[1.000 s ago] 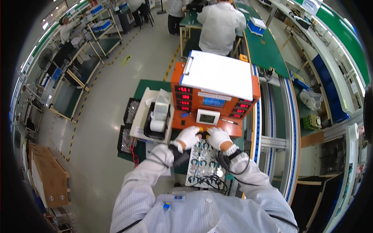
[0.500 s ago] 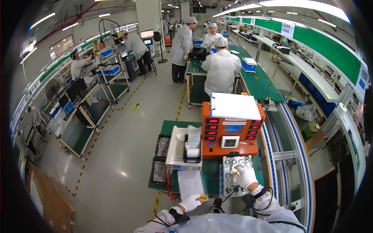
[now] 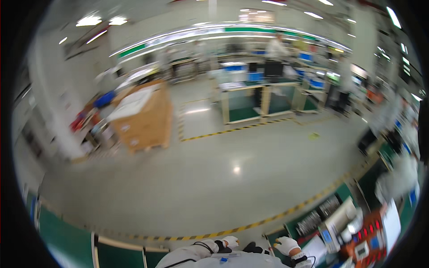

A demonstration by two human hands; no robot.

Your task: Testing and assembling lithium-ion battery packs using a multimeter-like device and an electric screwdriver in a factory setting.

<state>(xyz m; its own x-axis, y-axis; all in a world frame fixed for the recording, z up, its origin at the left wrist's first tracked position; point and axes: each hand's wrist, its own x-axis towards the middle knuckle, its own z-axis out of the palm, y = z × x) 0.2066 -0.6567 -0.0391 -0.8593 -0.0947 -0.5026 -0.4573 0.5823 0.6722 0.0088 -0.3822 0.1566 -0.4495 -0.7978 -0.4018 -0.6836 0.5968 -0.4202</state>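
My left hand [image 3: 230, 241], in a white glove with a yellowish fingertip, is low in front of my body. Its fingers are blurred, and nothing in them can be made out. To its right my right hand [image 3: 287, 245], gloved the same way, reaches left with its fingers loosely apart and holds nothing visible. Right of it, a white paper sheet [image 3: 315, 248] lies by a pale tray [image 3: 338, 219] holding a white roll. Beyond stands an orange instrument box [image 3: 370, 232] with red displays and a white board [image 3: 394, 225] on top.
Dark bins of small metal parts [image 3: 309, 224] sit on the green bench at right. Another green-topped bench [image 3: 62, 234] is at lower left. Yellow-black floor tape [image 3: 210, 234] runs ahead. A large brown crate [image 3: 145, 120] and shelved workbenches [image 3: 243, 105] stand farther off. Blurred co-workers are at right.
My view has swung far left, so the bench and orange box now lie at lower right. My right hand has come away from the tray of round parts; my left hand is off the paper.
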